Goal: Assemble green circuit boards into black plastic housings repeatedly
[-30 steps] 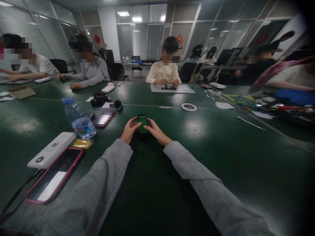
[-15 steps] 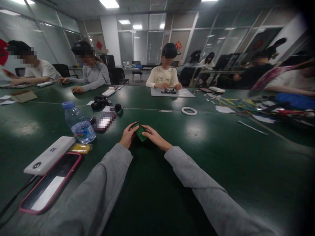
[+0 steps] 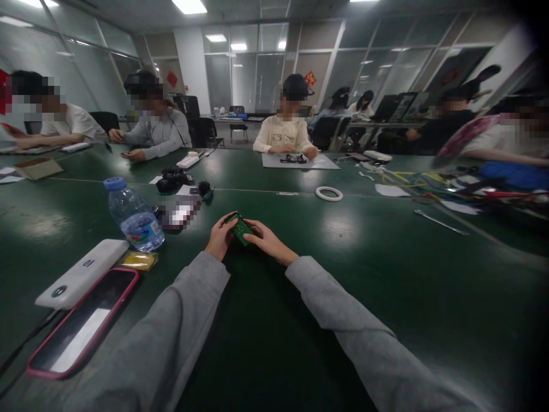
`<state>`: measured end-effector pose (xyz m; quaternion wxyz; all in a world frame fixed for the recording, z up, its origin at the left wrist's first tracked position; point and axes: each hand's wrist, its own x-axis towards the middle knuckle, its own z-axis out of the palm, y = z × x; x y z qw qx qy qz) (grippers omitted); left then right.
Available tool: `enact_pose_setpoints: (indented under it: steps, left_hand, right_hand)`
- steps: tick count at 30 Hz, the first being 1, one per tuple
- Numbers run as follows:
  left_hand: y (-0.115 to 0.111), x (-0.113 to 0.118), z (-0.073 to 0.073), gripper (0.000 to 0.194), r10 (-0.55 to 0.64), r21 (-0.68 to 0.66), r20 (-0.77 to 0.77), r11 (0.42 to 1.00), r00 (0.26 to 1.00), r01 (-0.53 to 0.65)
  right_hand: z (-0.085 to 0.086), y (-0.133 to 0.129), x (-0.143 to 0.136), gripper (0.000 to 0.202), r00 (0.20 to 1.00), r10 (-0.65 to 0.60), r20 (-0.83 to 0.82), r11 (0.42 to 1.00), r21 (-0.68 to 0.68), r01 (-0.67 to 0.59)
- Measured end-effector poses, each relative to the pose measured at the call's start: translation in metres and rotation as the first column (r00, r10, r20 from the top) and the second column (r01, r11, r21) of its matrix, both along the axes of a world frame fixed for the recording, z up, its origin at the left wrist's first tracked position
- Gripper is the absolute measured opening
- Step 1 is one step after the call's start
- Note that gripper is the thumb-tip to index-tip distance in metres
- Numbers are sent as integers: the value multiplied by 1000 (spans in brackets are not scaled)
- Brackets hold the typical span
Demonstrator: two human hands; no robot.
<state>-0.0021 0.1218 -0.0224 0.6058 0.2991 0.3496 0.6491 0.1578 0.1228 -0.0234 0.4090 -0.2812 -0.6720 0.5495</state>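
A small green circuit board (image 3: 241,230) is held tilted between my two hands, just above the green table (image 3: 364,257). My left hand (image 3: 220,237) grips its left and upper edge, with the thumb on its face. From the other side, my right hand (image 3: 271,241) holds the board's right edge, its thumb resting on the face near the lower part. Both hands are closed on the board, and the fingers behind it are hidden.
To the left stand a water bottle (image 3: 136,217), a white power bank (image 3: 83,273), a yellow packet (image 3: 139,261) and a pink-edged phone (image 3: 83,326). Beyond lie a white ring (image 3: 329,194), a metal tool (image 3: 440,222) and tangled cables (image 3: 463,186). People sit around the table.
My right thumb has shifted slightly left on the board, and both hands have moved a little left in view. Across the table at left, a person's hands have moved closer together.
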Motion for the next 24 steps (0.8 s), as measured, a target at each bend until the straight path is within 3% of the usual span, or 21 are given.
enact_pose_setpoints:
  steps: [3, 6, 10, 13, 17, 20, 24]
  left_hand:
    - [1, 1, 0, 40, 1, -18, 19, 1000, 1000, -1]
    - [0, 2, 0, 33, 0, -44, 68, 999, 998, 3]
    - [-4, 1, 3, 28, -127, -72, 40, 989, 991, 130]
    - [-9, 0, 6, 35, -211, -59, -63, 977, 976, 207]
    - [-11, 2, 7, 37, -258, -41, -147, 966, 955, 254]
    - [-9, 2, 5, 32, -254, -27, -122, 967, 959, 253]
    - [-4, 0, -1, 25, -237, -39, -68, 971, 969, 235]
  right_hand:
    - [-5, 1, -1, 53, 991, -131, 3, 991, 25, 131]
    - [-12, 5, -2, 54, 938, -346, -19, 934, 87, 346]
    - [-16, 7, 0, 52, 814, -579, -44, 795, 190, 576]
    - [-12, 2, 2, 51, 704, -711, -5, 664, 326, 673]
    - [-4, -7, 1, 47, 621, -782, 55, 535, 572, 622]
    - [0, -12, -2, 50, 624, -770, 134, 512, 713, 480]
    - [2, -15, -6, 56, 655, -719, 233, 527, 797, 295]
